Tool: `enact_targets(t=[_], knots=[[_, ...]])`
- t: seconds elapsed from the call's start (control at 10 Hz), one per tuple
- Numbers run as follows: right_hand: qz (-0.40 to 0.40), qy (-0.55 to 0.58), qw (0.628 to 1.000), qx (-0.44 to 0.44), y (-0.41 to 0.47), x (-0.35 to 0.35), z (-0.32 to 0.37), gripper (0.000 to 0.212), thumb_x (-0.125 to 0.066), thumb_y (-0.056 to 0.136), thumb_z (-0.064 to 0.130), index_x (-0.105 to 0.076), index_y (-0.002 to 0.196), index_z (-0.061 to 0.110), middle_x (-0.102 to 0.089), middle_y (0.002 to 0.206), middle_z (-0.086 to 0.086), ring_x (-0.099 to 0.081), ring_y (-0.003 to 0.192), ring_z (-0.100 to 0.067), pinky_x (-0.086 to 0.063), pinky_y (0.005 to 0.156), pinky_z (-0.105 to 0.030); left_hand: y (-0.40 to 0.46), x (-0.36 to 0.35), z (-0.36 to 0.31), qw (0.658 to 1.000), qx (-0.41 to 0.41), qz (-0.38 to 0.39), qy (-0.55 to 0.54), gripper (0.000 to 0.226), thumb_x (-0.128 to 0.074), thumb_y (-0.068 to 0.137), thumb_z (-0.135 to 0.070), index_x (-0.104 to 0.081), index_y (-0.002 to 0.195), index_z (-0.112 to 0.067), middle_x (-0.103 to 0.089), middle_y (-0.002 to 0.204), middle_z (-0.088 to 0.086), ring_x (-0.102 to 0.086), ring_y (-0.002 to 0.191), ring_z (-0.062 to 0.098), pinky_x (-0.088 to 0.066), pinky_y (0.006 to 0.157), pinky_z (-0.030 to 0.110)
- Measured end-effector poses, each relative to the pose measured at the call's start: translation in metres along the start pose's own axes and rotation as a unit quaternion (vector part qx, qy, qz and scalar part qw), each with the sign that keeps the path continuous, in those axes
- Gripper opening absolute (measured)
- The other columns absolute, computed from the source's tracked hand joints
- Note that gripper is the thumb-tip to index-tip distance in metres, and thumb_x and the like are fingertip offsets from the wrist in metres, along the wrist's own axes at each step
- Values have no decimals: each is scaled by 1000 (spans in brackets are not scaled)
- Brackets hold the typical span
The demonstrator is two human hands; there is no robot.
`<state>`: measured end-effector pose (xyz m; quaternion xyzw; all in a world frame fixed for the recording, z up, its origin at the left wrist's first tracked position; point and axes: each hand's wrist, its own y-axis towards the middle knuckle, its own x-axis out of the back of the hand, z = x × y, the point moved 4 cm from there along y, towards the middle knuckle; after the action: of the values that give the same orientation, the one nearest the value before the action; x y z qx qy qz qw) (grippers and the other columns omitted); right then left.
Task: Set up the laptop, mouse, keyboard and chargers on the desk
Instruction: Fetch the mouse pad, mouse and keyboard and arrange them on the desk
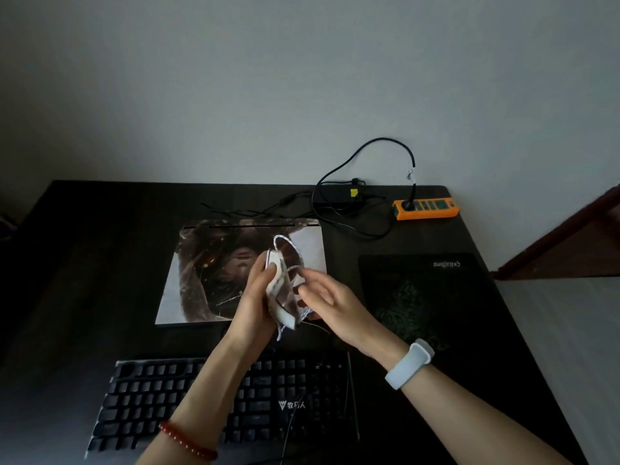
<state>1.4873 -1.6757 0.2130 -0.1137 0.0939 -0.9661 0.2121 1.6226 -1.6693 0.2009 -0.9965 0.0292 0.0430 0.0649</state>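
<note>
A closed laptop [214,273] with a picture on its lid lies at the middle of the dark desk [84,263]. Above its right part my left hand [256,297] grips a white mouse [283,293], held on edge. The mouse's white cable [285,241] loops above it, and my right hand [327,297] pinches that cable with curled fingers. A black keyboard [151,397] lies near the front edge, under my forearms. A black charger brick [339,194] with tangled cables sits behind the laptop.
An orange power strip [426,208] with one black plug in it lies at the back right by the wall. A dark mouse pad [426,297] with a green pattern lies right of the laptop. The desk's right edge drops to a pale floor.
</note>
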Motion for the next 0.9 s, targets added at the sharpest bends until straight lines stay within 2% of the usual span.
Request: enact_targets(t=[0.1,0.2,0.3,0.4,0.5,0.6,0.7,0.8,0.9], knots=[[-16,-60,998,8,1,24,11,57,-58,87,41,-39,137,22,-55,119,16,-53,113,-4,-45,92,-19,6,-26,-9,982,104,24,-156,53,-54,87,-2,-35,137,0,-44,117,-45,-29,104,-34,-21,93,-6],[-66,-73,995,34,1,56,19,57,-65,81,38,-41,132,25,-56,114,24,-53,103,14,-44,85,-7,25,-58,-33,993,0,-24,114,105,-42,73,-79,-23,144,-4,-28,150,5,-25,129,-8,-13,115,18],[-129,3,991,39,0,103,19,35,-65,82,25,-52,114,31,-63,106,15,-61,95,4,-50,78,-15,40,-87,-43,989,-29,57,131,110,-17,61,-91,-31,142,-17,-32,150,5,-35,135,15,-33,107,20],[-172,145,975,4,-4,153,2,23,-59,84,15,-59,103,28,-68,107,2,-67,95,-12,-55,75,-30,59,-120,-33,995,21,98,24,48,-45,89,-53,-35,135,-40,-49,135,-15,-48,120,2,-43,84,14],[-233,176,955,-45,-11,201,-32,23,-54,83,8,-60,102,20,-69,104,-3,-67,93,-19,-56,72,-35,76,-135,5,990,31,-7,139,48,-52,93,-16,-36,138,-15,-48,133,7,-48,116,14,-38,83,11],[-280,106,949,-101,-23,235,-75,18,-53,83,5,-57,97,15,-65,99,-5,-63,89,-18,-53,75,-36,78,-138,51,970,99,-49,216,42,-50,93,-10,-41,134,-6,-51,131,17,-51,117,25,-42,94,27],[-335,51,933,-120,-38,254,-111,13,-53,82,5,-47,81,16,-53,76,1,-50,65,-9,-41,58,-24,77,-141,93,944,135,-16,302,40,-51,93,-15,-44,132,-9,-53,130,15,-52,118,26,-42,95,30],[-393,-21,916,-81,-42,262,-131,28,-53,80,6,-32,70,22,-37,66,5,-38,55,-6,-35,52,-21,77,-150,117,918,148,23,367,41,-50,93,-20,-45,132,-12,-54,129,12,-54,114,27,-43,89,29],[-324,-51,941,-82,-30,253,-148,30,-54,83,6,-34,72,25,-35,65,5,-40,51,-3,-36,50,-17,79,-165,137,903,166,57,392,42,-49,93,-21,-43,134,-15,-49,131,11,-53,113,28,-42,85,28]])
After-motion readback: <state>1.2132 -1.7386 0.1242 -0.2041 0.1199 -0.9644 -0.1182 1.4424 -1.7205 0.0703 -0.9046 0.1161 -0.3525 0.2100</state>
